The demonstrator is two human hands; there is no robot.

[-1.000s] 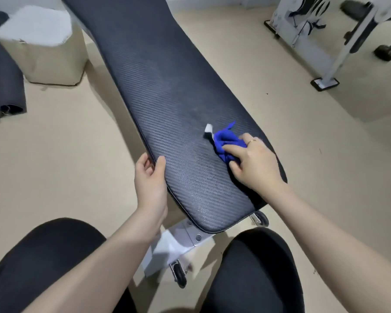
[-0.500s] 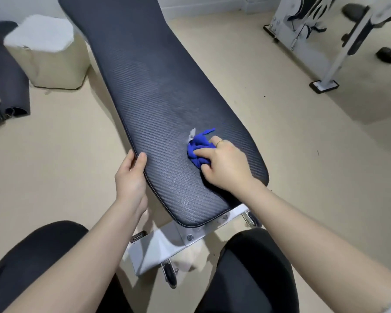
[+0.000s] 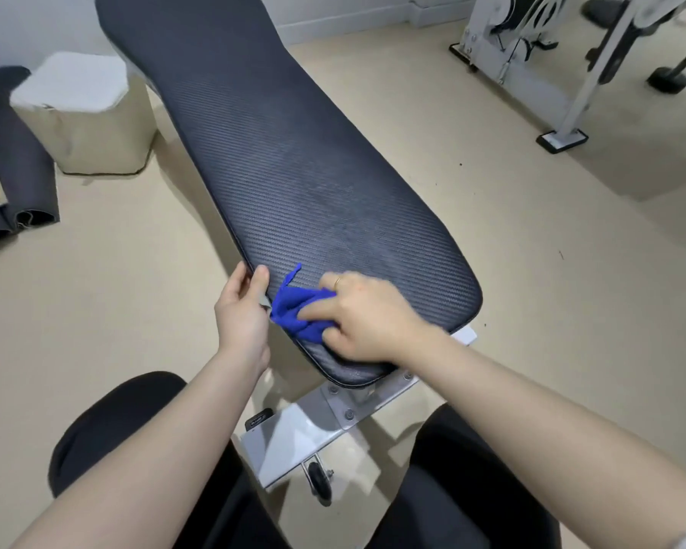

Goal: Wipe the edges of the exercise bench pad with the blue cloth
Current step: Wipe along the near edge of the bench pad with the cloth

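Right grip [image 3: 367, 317] presses blue cloth [image 3: 296, 313] on pad [image 3: 294, 160].

One pad [image 3: 286, 160], one cloth [image 3: 294, 311], two hands [image 3: 240, 311].

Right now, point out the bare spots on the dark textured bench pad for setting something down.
The dark textured bench pad is bare from the hands to its far end, and along its near right corner. The near left edge is crowded: left hand grips it, right hand presses the crumpled blue cloth beside it.
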